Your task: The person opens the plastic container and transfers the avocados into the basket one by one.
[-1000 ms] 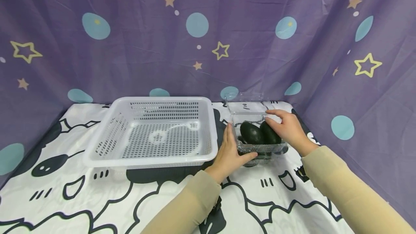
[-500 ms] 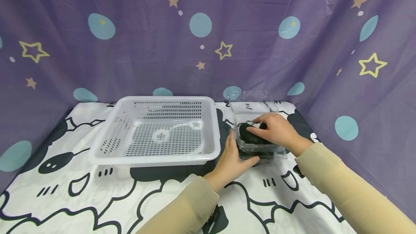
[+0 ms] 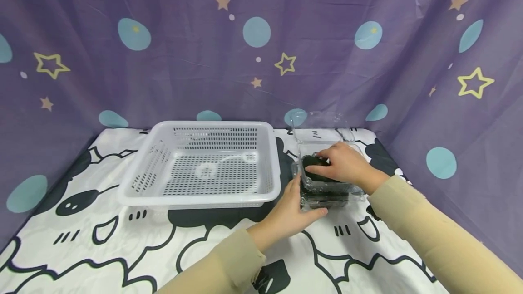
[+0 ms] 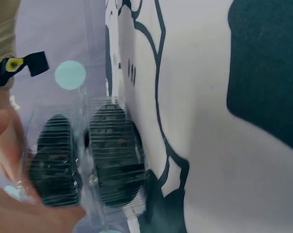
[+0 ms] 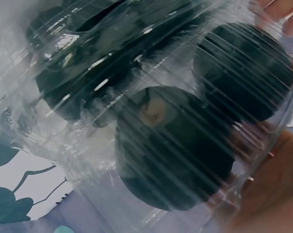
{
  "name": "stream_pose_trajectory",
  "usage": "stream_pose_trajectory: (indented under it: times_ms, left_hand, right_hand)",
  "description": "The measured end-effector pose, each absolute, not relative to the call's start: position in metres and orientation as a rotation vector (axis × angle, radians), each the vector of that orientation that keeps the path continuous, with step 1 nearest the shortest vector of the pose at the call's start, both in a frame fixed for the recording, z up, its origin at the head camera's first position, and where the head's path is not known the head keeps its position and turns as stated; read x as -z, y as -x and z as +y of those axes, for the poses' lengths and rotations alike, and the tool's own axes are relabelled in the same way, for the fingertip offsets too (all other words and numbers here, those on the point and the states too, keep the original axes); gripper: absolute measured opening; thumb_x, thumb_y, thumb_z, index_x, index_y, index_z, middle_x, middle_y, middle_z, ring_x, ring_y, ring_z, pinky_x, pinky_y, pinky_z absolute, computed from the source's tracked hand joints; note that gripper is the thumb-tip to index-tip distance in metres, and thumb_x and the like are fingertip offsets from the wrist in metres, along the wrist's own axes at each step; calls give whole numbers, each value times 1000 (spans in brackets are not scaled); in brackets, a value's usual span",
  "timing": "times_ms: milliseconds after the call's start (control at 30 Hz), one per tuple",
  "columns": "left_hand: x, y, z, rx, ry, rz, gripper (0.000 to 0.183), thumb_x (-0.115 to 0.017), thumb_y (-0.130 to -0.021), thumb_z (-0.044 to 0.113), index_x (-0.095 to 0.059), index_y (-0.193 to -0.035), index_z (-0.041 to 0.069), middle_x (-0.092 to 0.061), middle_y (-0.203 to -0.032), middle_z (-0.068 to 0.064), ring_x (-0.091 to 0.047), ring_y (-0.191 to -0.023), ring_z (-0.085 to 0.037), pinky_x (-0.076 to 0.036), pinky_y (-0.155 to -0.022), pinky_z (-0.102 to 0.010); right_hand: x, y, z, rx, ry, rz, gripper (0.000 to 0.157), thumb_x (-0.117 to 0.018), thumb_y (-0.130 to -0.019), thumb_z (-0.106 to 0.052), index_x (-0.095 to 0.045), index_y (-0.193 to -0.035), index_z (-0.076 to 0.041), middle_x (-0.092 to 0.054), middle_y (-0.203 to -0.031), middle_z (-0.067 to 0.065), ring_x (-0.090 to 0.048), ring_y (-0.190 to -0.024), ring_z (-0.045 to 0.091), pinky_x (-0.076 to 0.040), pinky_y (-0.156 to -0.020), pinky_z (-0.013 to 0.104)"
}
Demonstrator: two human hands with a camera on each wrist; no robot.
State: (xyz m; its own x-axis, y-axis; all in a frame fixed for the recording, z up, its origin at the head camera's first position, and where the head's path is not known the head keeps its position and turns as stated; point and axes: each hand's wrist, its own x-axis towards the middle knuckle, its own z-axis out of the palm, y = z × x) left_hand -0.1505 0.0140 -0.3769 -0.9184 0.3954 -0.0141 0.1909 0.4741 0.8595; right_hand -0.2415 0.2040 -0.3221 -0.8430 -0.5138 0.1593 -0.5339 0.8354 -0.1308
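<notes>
Two clear plastic clamshell boxes are stacked on the right, the upper box [image 3: 327, 187] with its lid [image 3: 324, 124] raised at the back. My right hand [image 3: 347, 162] reaches into the upper box, its thumb and fingers around a dark green avocado [image 3: 313, 165] and partly covering it. Through the ribbed plastic in the right wrist view show an avocado [image 5: 175, 150] with a pale stem scar and a second one beside it. At the stack's left side, my left hand [image 3: 283, 217] has its fingers straight and its thumb stretched along the front. The lower box [image 4: 117, 204] also contains dark avocados.
A white perforated plastic basket [image 3: 200, 201] stands left of the boxes, its inside bare. A cartoon-print cloth [image 3: 171, 239] in black and white covers the table. Behind hangs a purple curtain [image 3: 184, 58] with stars and spots.
My right hand has moved left from the box's right edge to over the avocados, thumb and fingers closing around one. My left hand has slid slightly down the stack's side, nearer me.
</notes>
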Motion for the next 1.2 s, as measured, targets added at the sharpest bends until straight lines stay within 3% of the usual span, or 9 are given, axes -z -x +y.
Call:
stream_pose_trajectory:
  times_ms: [233,433,600,767,900,1067,1200]
  left_hand:
    - [366,146,-3,-1375,-562,2421,96,-67,-90,48,-15,-158,5,-24,-161,-18,-28,-149,-31,-30,-117,-52]
    - [348,140,-23,-1272,-540,2309,83,-62,-95,44,-26,-154,-1,-34,-158,-18,-38,-144,-31,-36,-114,-49]
    - [338,138,-40,-1338,-604,2230,65,-61,-97,34,-41,-147,-2,-54,-144,-14,-53,-132,-28,-46,-106,-42]
    - [331,140,-57,-1427,-603,2239,47,-62,-97,29,-58,-134,2,-65,-126,-12,-67,-107,-22,-56,-87,-36]
    - [327,145,-72,-1507,-566,2249,38,-62,-98,26,-62,-127,0,-65,-118,-15,-69,-89,-19,-59,-75,-35]
    - [323,153,-94,-1523,-515,2352,36,-61,-98,24,-64,-124,-1,-67,-110,-16,-68,-82,-22,-57,-67,-32]
    - [320,160,-114,-1535,-458,2415,34,-62,-98,23,-64,-123,0,-70,-108,-16,-66,-80,-19,-55,-66,-32]
  right_hand:
    - [325,241,203,-156,-772,-2945,59,-66,-88,-58,-70,-122,-10,-73,-98,10,-60,-97,31,-50,-86,51]
    - [325,239,202,-247,-715,-2979,63,-67,-86,-59,-68,-125,-9,-71,-108,12,-60,-103,32,-52,-84,51]
    - [325,238,204,-319,-680,-2973,64,-70,-84,-58,-68,-126,-9,-69,-112,13,-61,-102,31,-53,-81,49]
    - [323,239,207,-414,-663,-2953,61,-71,-84,-56,-68,-125,-11,-69,-113,13,-64,-99,28,-53,-81,48]
    - [319,240,208,-502,-653,-2938,61,-71,-85,-55,-67,-125,-10,-71,-114,14,-67,-98,29,-53,-83,48]
    - [315,240,210,-617,-593,-2939,63,-70,-86,-54,-63,-132,-10,-70,-119,18,-67,-103,33,-52,-86,50]
    - [313,241,210,-704,-557,-2892,62,-71,-86,-51,-63,-132,-10,-71,-114,16,-68,-97,31,-52,-83,48]
